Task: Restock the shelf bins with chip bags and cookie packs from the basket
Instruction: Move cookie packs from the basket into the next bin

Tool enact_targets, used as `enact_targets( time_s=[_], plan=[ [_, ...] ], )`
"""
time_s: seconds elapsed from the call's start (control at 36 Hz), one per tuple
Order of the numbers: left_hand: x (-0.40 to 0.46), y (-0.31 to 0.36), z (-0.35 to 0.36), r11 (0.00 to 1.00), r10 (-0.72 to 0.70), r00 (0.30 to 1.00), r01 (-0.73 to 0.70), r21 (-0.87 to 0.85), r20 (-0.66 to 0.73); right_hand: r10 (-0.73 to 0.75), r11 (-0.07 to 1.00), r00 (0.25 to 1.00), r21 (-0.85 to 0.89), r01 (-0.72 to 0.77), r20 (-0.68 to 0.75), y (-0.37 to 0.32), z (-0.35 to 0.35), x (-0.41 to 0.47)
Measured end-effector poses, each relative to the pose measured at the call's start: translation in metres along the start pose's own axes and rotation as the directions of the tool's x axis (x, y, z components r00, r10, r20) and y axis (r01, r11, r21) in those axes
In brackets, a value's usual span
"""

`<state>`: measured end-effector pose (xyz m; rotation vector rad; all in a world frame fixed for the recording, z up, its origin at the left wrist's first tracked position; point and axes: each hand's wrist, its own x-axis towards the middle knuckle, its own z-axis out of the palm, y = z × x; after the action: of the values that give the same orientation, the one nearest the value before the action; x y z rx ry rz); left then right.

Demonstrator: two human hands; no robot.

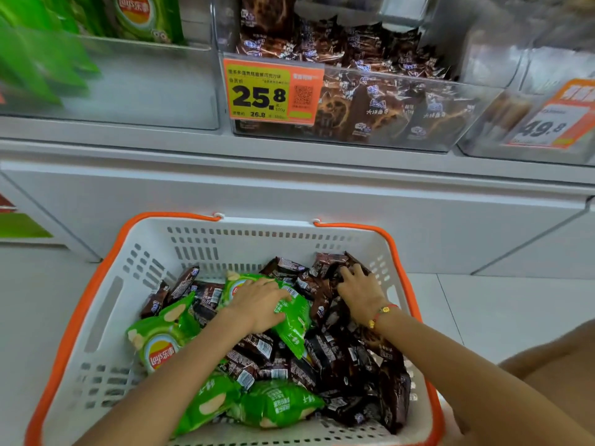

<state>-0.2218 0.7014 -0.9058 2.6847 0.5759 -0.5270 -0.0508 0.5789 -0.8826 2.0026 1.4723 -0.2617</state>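
Lower centre of frame: both hands in basket [106,304]. Left hand [260,302] lies flat on green chip bag [289,313], long axis toward lower right, no clamp yet. Right hand [359,292] fingers curled into cookie packs [325,278], grip unclear. Cookie bin [402,123] straight above, upper centre; right hand nearer.

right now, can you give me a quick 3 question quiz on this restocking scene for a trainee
1. True or false: the left hand rests on a green chip bag.
2. What is the right hand touching? A) brown cookie packs B) the price tag C) the basket rim
3. What number is biggest on the yellow price tag?

Key: 1 true. 2 A, the cookie packs in the basket. 3 25.8.
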Motion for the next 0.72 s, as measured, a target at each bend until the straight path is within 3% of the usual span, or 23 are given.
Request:
enact_targets(
  time_s=[0.17, 0.25, 0.31, 0.44, 0.56, 0.67, 0.72],
  plan=[
    [-0.002, 0.002, -0.019, 0.957, -0.022, 1.000, 0.015, -0.291, -0.019, 0.017, 0.978, 0.996, 0.208, 0.001, -0.085, 0.011, -0.015, -0.005],
    [-0.004, 0.006, -0.031, 0.887, -0.003, 1.000, -0.010, -0.462, -0.026, 0.004, 0.972, 0.983, 0.232, 0.040, -0.186, 0.018, -0.026, -0.007],
    [-0.006, 0.008, -0.040, 0.837, 0.011, 1.000, -0.023, -0.546, -0.027, 0.014, 0.930, 0.980, 0.363, 0.061, -0.200, 0.023, -0.038, -0.007],
    [-0.012, 0.007, -0.061, 0.775, 0.037, 0.998, -0.061, -0.630, -0.052, 0.003, 0.727, 0.983, 0.676, 0.124, -0.183, 0.038, -0.079, -0.008],
    [-0.018, 0.006, -0.085, 0.634, -0.008, 0.999, -0.030, -0.773, -0.046, -0.018, 0.430, 0.983, 0.886, 0.171, -0.182, 0.049, -0.113, -0.018],
    [-0.027, 0.005, -0.107, 0.503, -0.127, 0.990, 0.015, -0.864, -0.057, -0.015, 0.162, 0.994, 0.981, 0.108, -0.106, 0.053, -0.133, -0.026],
    [-0.032, 0.002, -0.116, 0.474, -0.163, 0.980, -0.027, -0.880, -0.118, -0.008, 0.059, 0.997, 0.995, 0.079, -0.079, 0.052, -0.139, -0.029]
  ],
)
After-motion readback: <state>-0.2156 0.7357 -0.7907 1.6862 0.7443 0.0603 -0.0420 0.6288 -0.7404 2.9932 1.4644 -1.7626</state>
